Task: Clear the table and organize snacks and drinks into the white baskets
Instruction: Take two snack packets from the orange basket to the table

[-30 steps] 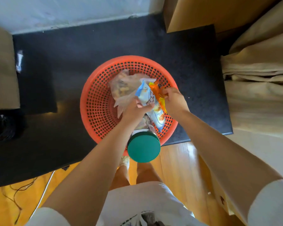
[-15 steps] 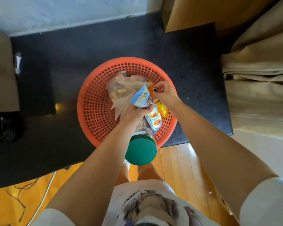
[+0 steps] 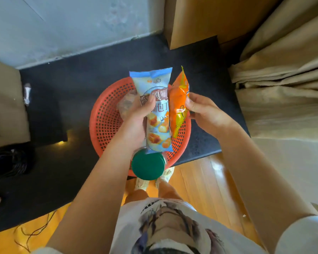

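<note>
An orange perforated basket (image 3: 105,123) stands on the black table (image 3: 77,85). Above it, my left hand (image 3: 136,121) grips a light blue snack packet (image 3: 155,114) printed with bread cubes, together with a clear bag of snacks (image 3: 126,103) behind the fingers. A container with a green round lid (image 3: 148,165) shows just below that hand. My right hand (image 3: 206,112) pinches an orange snack packet (image 3: 178,105) right beside the blue one. Both packets are lifted clear of the basket. No white basket is in view.
A brown cardboard box (image 3: 200,19) stands at the table's far right corner, and beige curtains (image 3: 283,79) hang to the right. A tan surface (image 3: 4,107) and black cables (image 3: 9,162) lie at the left. The wooden floor (image 3: 206,180) and my legs show below the table edge.
Both hands have risen out of the basket toward the camera, bringing the blue and orange packets upright. The packets were down inside the basket before.
</note>
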`<state>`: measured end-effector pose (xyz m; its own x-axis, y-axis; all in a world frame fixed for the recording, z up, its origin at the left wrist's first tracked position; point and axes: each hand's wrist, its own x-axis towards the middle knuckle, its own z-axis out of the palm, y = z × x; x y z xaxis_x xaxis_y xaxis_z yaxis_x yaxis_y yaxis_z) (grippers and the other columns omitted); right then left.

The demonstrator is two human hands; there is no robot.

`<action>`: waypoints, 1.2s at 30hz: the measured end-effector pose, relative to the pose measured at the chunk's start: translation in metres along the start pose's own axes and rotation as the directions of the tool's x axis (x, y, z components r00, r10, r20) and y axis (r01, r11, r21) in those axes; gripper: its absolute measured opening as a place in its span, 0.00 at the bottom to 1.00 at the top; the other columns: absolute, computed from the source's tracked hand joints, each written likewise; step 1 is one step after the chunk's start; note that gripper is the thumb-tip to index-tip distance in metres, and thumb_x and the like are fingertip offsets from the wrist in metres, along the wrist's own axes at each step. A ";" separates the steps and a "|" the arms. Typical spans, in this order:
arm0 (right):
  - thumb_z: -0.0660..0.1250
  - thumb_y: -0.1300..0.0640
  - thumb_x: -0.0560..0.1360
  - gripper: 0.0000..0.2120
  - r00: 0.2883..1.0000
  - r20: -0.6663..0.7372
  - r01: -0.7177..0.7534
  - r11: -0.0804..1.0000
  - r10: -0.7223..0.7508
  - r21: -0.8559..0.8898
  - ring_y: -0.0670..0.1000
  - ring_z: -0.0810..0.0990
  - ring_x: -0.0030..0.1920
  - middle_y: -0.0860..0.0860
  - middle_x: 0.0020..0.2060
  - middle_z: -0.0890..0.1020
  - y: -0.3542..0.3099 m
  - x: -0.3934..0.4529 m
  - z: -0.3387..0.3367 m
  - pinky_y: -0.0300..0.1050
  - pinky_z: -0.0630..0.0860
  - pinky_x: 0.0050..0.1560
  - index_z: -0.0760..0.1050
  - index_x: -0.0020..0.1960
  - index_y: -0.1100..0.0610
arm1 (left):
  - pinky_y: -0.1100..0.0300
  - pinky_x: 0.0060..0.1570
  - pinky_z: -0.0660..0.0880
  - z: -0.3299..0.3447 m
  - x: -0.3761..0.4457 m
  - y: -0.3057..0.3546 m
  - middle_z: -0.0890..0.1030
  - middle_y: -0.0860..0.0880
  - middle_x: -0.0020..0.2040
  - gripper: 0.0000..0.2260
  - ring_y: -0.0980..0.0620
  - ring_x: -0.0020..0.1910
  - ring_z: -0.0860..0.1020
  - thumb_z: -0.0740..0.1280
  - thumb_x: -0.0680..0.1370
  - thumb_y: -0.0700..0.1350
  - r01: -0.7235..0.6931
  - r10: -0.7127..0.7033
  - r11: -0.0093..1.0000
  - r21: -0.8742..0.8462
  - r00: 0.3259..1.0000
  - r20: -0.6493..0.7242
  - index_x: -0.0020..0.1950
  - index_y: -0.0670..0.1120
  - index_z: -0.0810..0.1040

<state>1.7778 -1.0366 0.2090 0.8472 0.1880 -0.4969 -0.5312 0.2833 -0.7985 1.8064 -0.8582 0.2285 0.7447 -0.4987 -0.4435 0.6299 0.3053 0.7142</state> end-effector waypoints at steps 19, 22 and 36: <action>0.75 0.44 0.61 0.21 0.644 -0.763 0.358 0.905 -0.061 0.230 0.44 0.84 0.36 0.45 0.37 0.85 0.132 -0.234 0.167 0.37 0.77 0.33 0.76 0.50 0.50 | 0.60 0.37 0.80 -0.031 -0.142 0.002 0.86 0.48 0.44 0.16 0.53 0.40 0.84 0.61 0.75 0.54 0.130 -0.257 0.882 0.453 0.938 0.231 0.54 0.46 0.80; 0.75 0.47 0.60 0.19 0.431 -0.899 0.435 0.854 0.083 0.287 0.44 0.84 0.35 0.46 0.37 0.86 0.184 -0.267 0.207 0.35 0.76 0.31 0.77 0.48 0.50 | 0.60 0.37 0.81 -0.042 -0.158 -0.006 0.86 0.47 0.41 0.21 0.53 0.36 0.83 0.63 0.69 0.56 0.197 -0.356 0.801 0.566 0.916 0.185 0.56 0.44 0.78; 0.73 0.41 0.57 0.25 -0.159 -0.854 0.769 0.604 0.496 0.209 0.46 0.85 0.41 0.45 0.41 0.86 0.350 -0.391 0.392 0.36 0.79 0.35 0.76 0.51 0.49 | 0.63 0.36 0.80 0.031 -0.303 -0.129 0.86 0.49 0.40 0.15 0.55 0.34 0.83 0.61 0.76 0.56 -0.003 -0.776 0.398 0.917 0.533 0.339 0.53 0.47 0.77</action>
<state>1.2570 -0.6420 0.2568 -0.3899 -0.6920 -0.6076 0.3285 0.5119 -0.7938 1.4923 -0.7719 0.2879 -0.1667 -0.7771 -0.6069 0.0464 -0.6210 0.7824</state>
